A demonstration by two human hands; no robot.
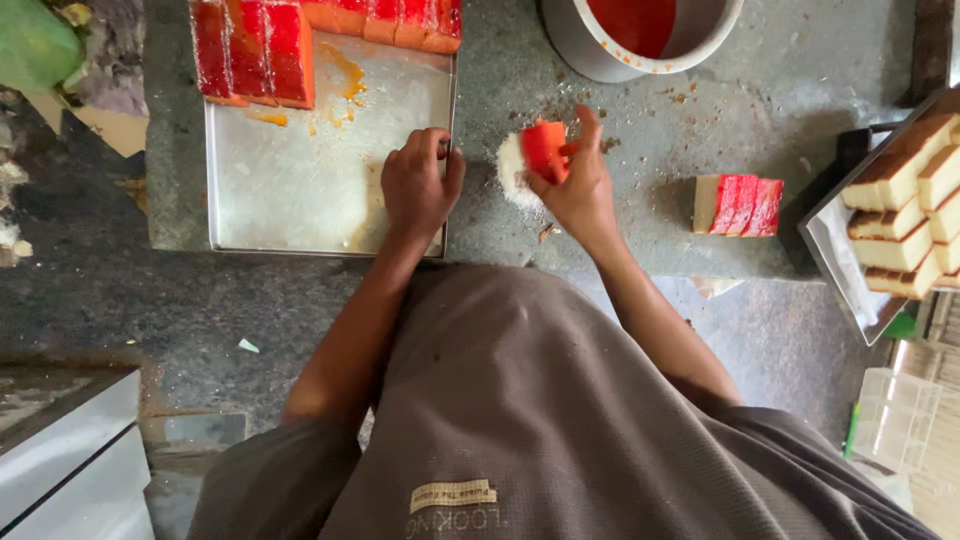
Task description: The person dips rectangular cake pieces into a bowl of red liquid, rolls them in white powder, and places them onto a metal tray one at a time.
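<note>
Red-glazed cake piece (545,150) being gripped near the bench's front edge

It is being pinched by the right hand (575,185); the left hand (418,185), curled and holding nothing, is being rested on the tray (300,190).

Grey stone counter (640,130), steel tray (300,190), pot of red syrup (600,50), red-coated cake slices (740,205), tray of plain slices (845,270)

Grey-brown short-sleeved shirt, loose fit, small pale printed patch near lower hem. Forearms bare, no watch, rings or gloves on hands: left hand (420,190), right hand (578,190).
</note>
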